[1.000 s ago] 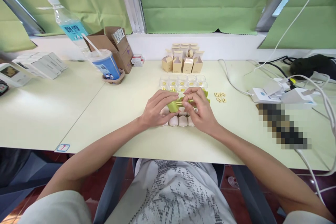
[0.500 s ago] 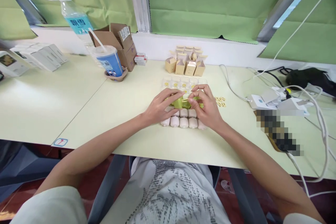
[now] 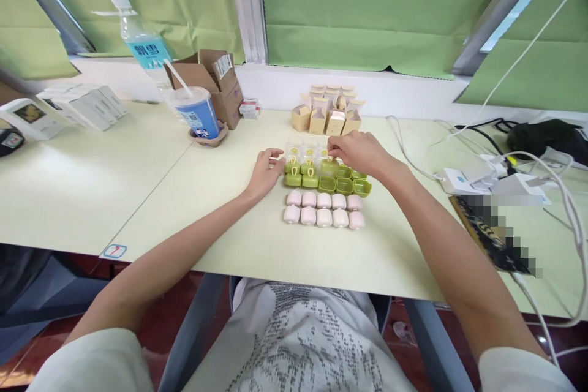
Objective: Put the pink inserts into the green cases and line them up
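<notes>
My right hand [image 3: 362, 150] reaches over two rows of small green cups [image 3: 344, 186], fingers pinched at the top of one green cup [image 3: 329, 166]. Whether that cup is lifted or standing in its row, I cannot tell. Several cups at the left end carry upright pale-yellow loops [image 3: 310, 171]. My left hand [image 3: 266, 173] is beside this end with fingers stretched out and apart, holding nothing. In front are two rows of pale pink rounded pieces [image 3: 324, 217]. Clear cases with yellow marks [image 3: 294, 150] sit behind the cups, partly covered by my right hand.
Open tan cartons [image 3: 316, 122] stand by the wall. On the left are a blue drink cup [image 3: 202, 119], a cardboard box [image 3: 227, 98], a water bottle [image 3: 149, 52] and white boxes [image 3: 85, 107]. A power strip [image 3: 463, 180] and loose white cables lie at right.
My hands were together around a green cup over the rows. The left has moved away to the left and opened. The right is over the back row with the cup, and the rows are uncovered.
</notes>
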Demonstrator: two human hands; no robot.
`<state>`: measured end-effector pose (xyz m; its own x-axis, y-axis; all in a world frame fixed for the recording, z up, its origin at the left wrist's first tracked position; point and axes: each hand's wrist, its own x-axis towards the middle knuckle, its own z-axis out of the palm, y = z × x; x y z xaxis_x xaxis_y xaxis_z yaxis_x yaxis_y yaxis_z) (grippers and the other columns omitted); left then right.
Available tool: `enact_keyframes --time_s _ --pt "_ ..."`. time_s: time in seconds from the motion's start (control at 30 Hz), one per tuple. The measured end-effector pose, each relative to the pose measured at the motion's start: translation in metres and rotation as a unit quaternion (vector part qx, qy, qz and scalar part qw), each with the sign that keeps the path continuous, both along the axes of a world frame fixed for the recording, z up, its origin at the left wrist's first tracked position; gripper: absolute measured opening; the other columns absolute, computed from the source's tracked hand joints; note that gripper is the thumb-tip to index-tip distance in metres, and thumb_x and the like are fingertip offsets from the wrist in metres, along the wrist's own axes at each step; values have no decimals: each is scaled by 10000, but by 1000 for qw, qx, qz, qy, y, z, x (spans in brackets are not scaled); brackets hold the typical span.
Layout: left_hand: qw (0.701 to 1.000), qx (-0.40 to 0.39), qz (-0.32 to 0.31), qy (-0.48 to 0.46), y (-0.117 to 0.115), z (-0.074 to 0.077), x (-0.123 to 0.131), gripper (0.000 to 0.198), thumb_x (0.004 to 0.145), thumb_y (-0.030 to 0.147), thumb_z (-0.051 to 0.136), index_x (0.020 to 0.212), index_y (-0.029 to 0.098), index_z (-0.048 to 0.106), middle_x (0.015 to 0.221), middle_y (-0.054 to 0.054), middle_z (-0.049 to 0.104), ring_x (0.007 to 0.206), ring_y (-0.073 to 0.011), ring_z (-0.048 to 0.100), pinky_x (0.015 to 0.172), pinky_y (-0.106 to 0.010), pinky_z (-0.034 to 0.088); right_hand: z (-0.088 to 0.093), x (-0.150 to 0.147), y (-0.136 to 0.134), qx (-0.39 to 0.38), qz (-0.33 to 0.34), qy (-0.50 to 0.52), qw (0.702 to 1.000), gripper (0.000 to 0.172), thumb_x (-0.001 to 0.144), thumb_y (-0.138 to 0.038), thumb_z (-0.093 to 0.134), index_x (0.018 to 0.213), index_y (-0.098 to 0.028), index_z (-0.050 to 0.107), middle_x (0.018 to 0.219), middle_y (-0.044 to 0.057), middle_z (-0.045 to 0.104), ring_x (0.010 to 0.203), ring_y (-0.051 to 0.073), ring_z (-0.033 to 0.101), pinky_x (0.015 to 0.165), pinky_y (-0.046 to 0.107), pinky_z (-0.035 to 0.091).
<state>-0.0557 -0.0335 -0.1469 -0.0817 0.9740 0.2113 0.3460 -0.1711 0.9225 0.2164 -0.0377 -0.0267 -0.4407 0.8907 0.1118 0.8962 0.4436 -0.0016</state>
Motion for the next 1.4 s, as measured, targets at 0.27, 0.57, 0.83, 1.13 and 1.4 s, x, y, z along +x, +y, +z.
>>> enact_keyframes --time_s 0.27,0.57,0.83,1.13,1.4 --pt "1000 1 -14 18 -2 -3 2 234 1003 240 673 1232 221 716 1307 -93 632 1002 -186 682 912 -368 620 -8 -4 4 -9 -6 -59 998 225 1128 -193 558 1129 -213 782 1077 113 848 934 267 747 709 339 346" --pt "999 -1 -28 26 0 -3 2 257 985 187 642 1235 213 697 1247 -75 650 897 -161 662 862 -348 598 -20 -7 9 -26 0 -76 997 241 1145 -260 569 1204 -204 796 1144 161 836 972 293 764 714 352 321" --pt "999 5 -33 29 -2 -3 3 236 988 197 650 1219 219 693 1229 -70 689 892 -169 661 861 -352 586 -22 -9 8 -29 -12 -73 997 268 1150 -297 570 1253 -194 795 1172 185 830 1014 316 771 732 355 343" --pt "999 20 -32 40 -4 -3 3 245 976 186 668 1217 221 697 1219 -69 696 894 -169 660 889 -362 579 -25 -2 13 -30 -16 -54 998 244 1138 -258 566 1194 -190 794 1182 157 838 1064 310 764 717 357 351" --pt "998 16 -35 49 -5 0 5 249 972 187 678 1219 214 697 1217 -73 691 898 -170 656 894 -359 582 -26 -2 14 -31 -13 -41 999 235 1127 -261 586 1207 -194 797 1182 152 844 1129 326 761 771 355 405"
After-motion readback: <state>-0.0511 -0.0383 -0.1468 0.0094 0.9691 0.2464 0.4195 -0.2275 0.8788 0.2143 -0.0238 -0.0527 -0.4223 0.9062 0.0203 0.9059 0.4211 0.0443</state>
